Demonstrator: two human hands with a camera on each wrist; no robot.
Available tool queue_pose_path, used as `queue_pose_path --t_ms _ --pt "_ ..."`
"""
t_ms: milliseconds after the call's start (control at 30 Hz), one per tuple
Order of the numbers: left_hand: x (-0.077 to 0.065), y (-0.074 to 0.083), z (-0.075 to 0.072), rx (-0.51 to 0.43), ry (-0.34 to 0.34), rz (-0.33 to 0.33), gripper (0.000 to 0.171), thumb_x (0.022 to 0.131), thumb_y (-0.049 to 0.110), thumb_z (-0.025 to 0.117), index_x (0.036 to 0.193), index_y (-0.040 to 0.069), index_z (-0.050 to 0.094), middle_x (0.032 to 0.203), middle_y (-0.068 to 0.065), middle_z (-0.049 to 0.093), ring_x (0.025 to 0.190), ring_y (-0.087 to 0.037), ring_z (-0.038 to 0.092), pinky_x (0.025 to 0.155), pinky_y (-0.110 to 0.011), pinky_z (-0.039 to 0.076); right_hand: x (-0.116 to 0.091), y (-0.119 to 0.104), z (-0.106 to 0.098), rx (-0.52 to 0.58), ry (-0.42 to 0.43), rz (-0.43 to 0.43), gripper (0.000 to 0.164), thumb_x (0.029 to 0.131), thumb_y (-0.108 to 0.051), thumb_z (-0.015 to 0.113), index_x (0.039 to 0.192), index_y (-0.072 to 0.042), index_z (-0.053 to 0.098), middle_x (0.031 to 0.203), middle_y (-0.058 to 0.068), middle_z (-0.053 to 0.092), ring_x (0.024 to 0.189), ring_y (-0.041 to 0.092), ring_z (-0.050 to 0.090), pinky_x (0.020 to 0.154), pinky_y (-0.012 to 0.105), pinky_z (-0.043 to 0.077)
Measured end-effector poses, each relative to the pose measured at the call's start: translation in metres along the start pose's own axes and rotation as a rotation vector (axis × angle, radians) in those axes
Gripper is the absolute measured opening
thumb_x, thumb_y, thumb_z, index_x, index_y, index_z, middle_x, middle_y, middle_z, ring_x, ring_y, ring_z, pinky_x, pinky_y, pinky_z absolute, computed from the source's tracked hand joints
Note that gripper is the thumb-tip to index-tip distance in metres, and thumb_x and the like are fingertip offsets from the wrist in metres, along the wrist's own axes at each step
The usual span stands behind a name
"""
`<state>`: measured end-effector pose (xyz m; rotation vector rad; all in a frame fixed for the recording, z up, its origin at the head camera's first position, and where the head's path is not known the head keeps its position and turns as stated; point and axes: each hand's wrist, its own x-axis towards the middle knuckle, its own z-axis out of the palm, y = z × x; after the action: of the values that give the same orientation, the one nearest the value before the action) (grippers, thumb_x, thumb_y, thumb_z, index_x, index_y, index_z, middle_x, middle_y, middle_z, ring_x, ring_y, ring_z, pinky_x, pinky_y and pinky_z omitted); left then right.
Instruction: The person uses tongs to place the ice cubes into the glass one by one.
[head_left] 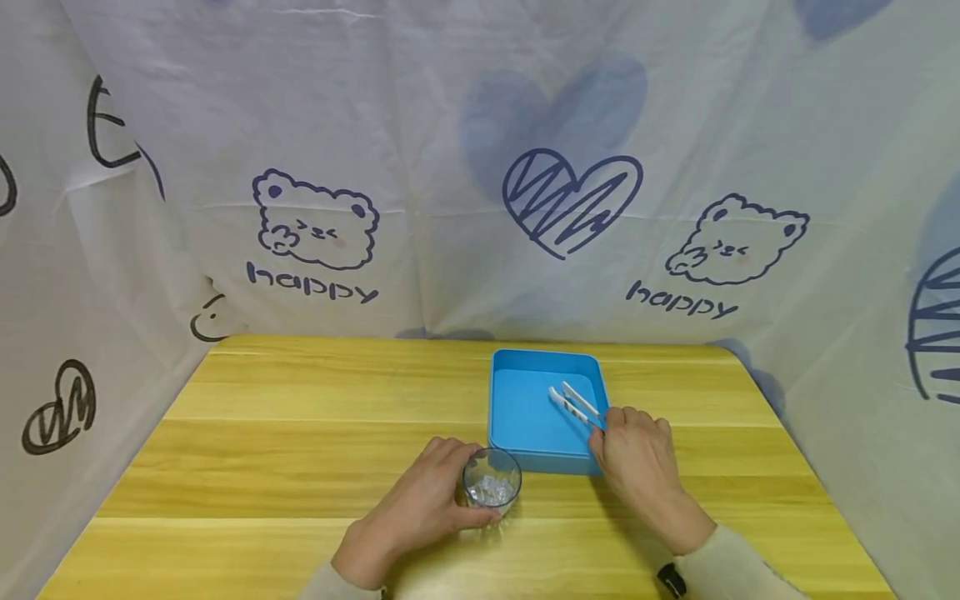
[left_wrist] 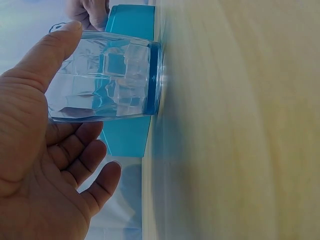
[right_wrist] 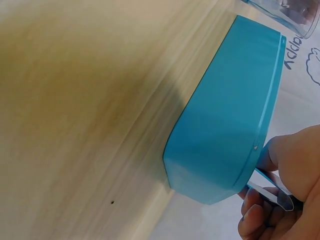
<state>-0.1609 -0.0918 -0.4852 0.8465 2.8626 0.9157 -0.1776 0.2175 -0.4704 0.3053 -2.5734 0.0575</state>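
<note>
My left hand point(head_left: 423, 504) holds a clear drinking glass point(head_left: 492, 492) at its side, thumb on the near side and fingers round the far side. The glass stands upright on the table with several clear ice-like cubes point(left_wrist: 125, 67) in its lower part. With my right hand point(head_left: 641, 458) I grip a pair of white tongs point(head_left: 576, 404) near the right wall of a blue square box point(head_left: 543, 462). The tips of the tongs point over the box, apart and with nothing between them. In the right wrist view, the handle end of the tongs point(right_wrist: 270, 195) shows between thumb and curled fingers.
The box stands just beyond the glass on a yellow wood-grain table point(head_left: 300, 433). A white cloth point(head_left: 442, 167) with bear and heart drawings hangs behind the table and along its sides.
</note>
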Motion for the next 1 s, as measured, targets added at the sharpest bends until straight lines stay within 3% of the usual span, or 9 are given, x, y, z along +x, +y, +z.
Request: queue_pose_path --t_ms 400,1000 --pt "0.0 0.0002 0.0006 0.004 0.003 -0.003 0.088 0.079 0.057 0.088 0.145 0.007 0.059 0.133 -0.005 0.065 0.121 -0.02 0.054 0.108 -0.046 0.053 -0.0016 0.0027 0.0058 0.007 0.028 -0.028 0.033 0.09 -0.016 0.077 0.072 -0.004 0.051 0.062 0.005 0.042 0.056 0.023 0.043 0.053 0.033 0.03" --pt "0.0014 0.0042 -0.0028 -0.013 -0.018 -0.026 0.087 0.08 0.056 0.088 0.146 0.008 0.058 0.135 -0.005 0.064 0.124 -0.021 0.054 0.109 -0.047 0.053 0.0001 0.0054 0.0022 0.031 -0.019 -0.04 0.03 0.092 -0.014 0.074 0.075 -0.002 0.053 0.063 0.005 0.042 0.058 0.022 0.041 0.053 0.032 0.032"
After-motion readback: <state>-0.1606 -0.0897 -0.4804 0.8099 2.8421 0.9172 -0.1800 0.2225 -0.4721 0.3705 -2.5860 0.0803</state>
